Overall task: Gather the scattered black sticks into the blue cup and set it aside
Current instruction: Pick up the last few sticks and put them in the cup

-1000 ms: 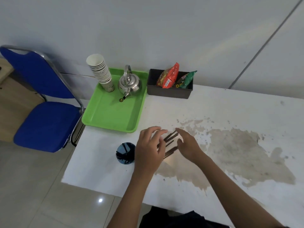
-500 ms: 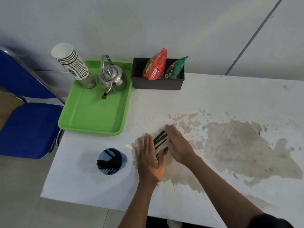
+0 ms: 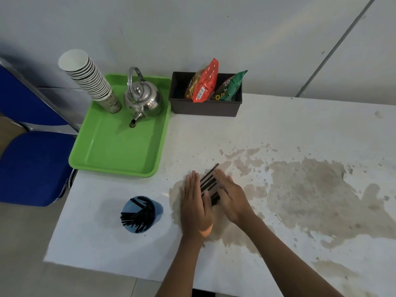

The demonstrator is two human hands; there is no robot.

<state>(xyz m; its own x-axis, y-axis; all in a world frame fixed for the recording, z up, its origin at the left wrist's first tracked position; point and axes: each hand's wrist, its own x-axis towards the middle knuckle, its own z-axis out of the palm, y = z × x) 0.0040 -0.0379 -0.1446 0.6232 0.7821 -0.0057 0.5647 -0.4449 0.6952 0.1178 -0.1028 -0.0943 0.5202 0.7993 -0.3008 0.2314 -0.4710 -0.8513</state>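
Black sticks [image 3: 209, 183] lie between left hand [image 3: 196, 205] and right hand [image 3: 230, 195], fingers straight, flat.

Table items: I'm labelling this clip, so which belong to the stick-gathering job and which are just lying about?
Job: black sticks between left hand and right hand; blue cup, already holding sticks.
Lying about: green tray, kettle, paper cups, snack box.

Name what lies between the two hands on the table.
Head view: a bundle of black sticks lies on the table between the left hand and right hand.
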